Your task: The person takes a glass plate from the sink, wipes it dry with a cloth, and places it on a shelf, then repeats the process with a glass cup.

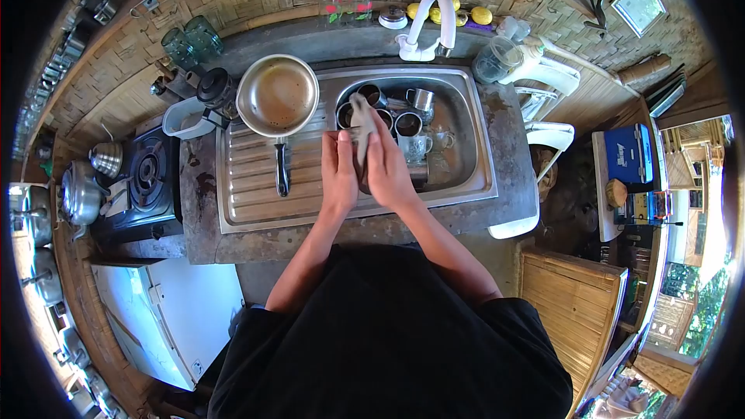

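Note:
My left hand [339, 174] and my right hand [386, 171] come together at the left edge of the sink basin [463, 128], palms facing. Pressed between them is a limp, grey-beige cloth [362, 120], its upper end sticking up past my fingers. Beneath and beyond lie several cups, among them a metal mug [420, 101] and a clear glass mug [414, 147], in shallow water. My hands partly hide the cups on the left side of the basin. A metal frying pan [278, 97] with a black handle rests on the ribbed drainboard [244, 178], left of my hands.
A white faucet [429, 27] arches behind the basin. Along the back ledge stand drinking glasses [345, 8] and yellow bottles [480, 15]. A glass jar [497, 58] and white chairs [552, 136] are on the right; a gas stove [147, 174] is on the left.

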Demonstrator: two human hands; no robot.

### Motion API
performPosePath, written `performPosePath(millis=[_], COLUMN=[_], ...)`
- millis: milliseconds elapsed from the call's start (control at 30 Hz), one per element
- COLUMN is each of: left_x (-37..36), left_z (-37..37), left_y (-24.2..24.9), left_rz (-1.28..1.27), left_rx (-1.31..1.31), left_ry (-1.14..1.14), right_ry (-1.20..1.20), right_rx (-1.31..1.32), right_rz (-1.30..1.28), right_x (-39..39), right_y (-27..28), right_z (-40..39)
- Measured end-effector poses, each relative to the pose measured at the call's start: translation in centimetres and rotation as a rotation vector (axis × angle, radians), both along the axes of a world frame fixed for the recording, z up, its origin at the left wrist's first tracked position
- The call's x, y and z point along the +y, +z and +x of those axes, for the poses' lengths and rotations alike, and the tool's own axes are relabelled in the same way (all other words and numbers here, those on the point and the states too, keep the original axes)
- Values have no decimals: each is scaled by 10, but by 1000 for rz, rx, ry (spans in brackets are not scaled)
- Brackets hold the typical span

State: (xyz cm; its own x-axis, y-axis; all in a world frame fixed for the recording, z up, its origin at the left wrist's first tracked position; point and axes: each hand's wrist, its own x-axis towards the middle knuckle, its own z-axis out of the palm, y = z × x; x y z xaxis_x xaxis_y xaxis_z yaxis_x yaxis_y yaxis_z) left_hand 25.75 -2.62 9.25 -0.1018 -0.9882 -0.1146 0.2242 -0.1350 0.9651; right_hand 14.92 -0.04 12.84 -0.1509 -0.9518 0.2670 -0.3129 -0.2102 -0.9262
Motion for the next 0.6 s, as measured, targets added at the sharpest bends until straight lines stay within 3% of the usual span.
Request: performPosePath(millis=[67, 133, 167, 200, 333, 433, 467, 600], left_x=[12, 12, 11, 10, -10, -2, 6, 18], left_z=[-3, -1, 0, 0, 3, 3, 1, -10], left_y=[8, 6, 6, 7, 12, 18, 17, 9], left_rz=[-224, -410, -385, -359, -272, -244, -243, -216], left_rx=[-109, -207, -180, -154, -50, -57, -70, -74], left_ry=[84, 111, 122, 134, 173, 145, 118, 62], right_ry=[66, -40, -94, -72, -132, -68, -57, 23], right_rx=[-399, -244, -164, -347, 102, 120, -73, -32], right_rz=[250, 96, 21, 191, -63, -96, -45, -24], right_x=[0, 6, 13, 20, 39, 32, 28, 7], right_y=[-14, -25, -30, -23, -27, -17, -12, -3], right_z=[-4, 4, 7, 10, 28, 16, 13, -5])
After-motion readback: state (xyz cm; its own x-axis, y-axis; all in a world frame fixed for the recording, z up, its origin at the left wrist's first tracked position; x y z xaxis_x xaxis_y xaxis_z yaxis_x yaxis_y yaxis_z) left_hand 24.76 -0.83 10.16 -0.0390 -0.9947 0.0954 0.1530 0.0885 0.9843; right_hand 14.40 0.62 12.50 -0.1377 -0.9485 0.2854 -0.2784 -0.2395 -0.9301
